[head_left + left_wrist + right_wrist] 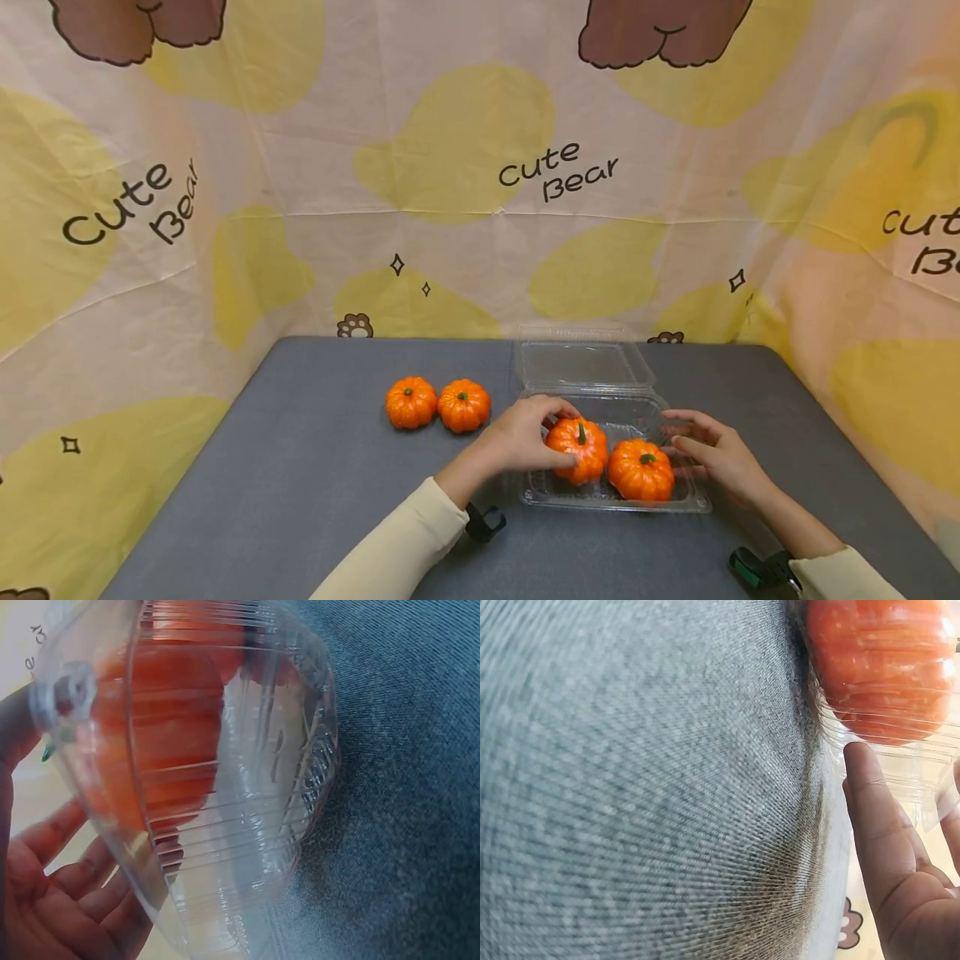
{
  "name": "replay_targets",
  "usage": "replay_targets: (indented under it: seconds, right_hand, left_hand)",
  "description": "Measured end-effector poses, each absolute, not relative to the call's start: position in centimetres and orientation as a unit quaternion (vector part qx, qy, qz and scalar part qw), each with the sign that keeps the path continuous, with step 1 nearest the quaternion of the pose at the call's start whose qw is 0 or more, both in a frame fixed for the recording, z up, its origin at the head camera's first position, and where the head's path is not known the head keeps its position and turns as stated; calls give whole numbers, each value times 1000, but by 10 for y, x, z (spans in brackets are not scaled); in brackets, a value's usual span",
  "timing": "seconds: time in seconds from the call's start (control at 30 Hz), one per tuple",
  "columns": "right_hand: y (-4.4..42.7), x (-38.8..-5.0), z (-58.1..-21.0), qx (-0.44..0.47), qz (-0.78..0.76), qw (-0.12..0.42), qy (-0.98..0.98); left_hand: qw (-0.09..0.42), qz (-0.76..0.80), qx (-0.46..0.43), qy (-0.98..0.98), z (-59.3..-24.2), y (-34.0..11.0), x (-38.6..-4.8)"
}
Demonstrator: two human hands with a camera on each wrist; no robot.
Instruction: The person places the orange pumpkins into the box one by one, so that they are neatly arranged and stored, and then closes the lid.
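Note:
My left hand (525, 435) grips a small orange toy pumpkin (586, 465) with a green stem, fingers behind it and thumb at its front. That pumpkin is inside the left half of a clear plastic clamshell box (540, 497), whose lid is folded back. Beside it in the box sits a second orange pumpkin (641, 472). At the box's right wall is my right hand (723, 458), fingers extended. Through the ribbed wall, the left wrist view shows the gripped pumpkin (176, 727); the right wrist view shows a fingertip (862, 759) against or very near the box.
Two more orange pumpkins (411, 402) stand side by side on the grey table (315, 475), left of the box. The transparent lid (585, 364) lies toward the back edge. A printed "Cute Bear" cloth (450, 142) hangs behind and at both sides.

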State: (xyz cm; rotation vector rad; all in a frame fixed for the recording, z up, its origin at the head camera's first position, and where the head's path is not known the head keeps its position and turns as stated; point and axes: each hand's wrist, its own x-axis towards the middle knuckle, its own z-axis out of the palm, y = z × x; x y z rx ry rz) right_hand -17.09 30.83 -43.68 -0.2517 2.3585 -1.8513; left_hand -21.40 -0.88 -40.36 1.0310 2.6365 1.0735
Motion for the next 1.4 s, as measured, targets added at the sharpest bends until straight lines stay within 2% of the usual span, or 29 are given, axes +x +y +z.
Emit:
replay_targets:
  seconds: [0.73,1.4]
  right_hand:
    - [307,-171,-437,-81,-611,66,784]
    - [305,-172,-435,-61,-608,77,788]
  left_hand:
    - [88,238,383,888,-409,1,-214]
    - [111,230,385,887,-403,-5,-217]
